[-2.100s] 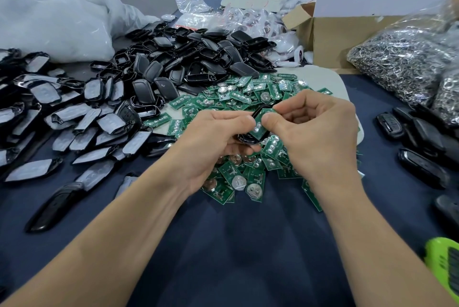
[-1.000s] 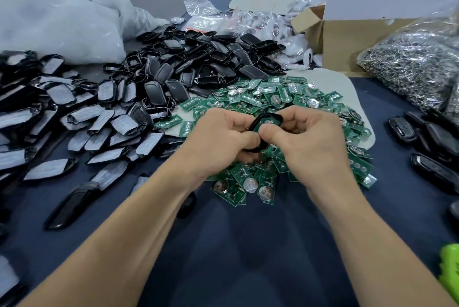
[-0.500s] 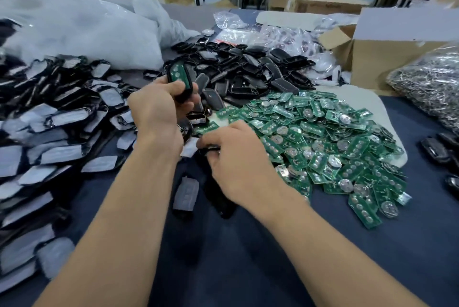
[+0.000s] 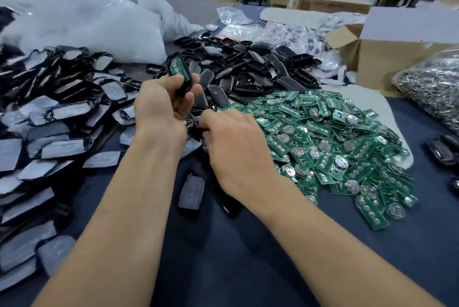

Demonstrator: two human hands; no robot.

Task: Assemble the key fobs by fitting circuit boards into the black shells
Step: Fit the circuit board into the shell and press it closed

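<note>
Left hand [image 4: 161, 108] grips black plastic shell [image 4: 185, 86], green circuit board [image 4: 177, 68] inside — right hand [image 4: 236, 147] grip: cannot tell.

The table [image 4: 236, 269] is dark blue. The boards [image 4: 335, 137] are green with shiny silver circles. The shells [image 4: 248, 68] at the far edge are black. The held shell [image 4: 179, 72] is black with green inside. The box [image 4: 397, 58] is brown.

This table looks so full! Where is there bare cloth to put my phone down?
The navy cloth is bare along the near edge: a wide patch below the green circuit boards, right of the right forearm, and a narrower strip between the forearms. Farther back is crowded with black shells, and film-covered pieces fill the left.
</note>
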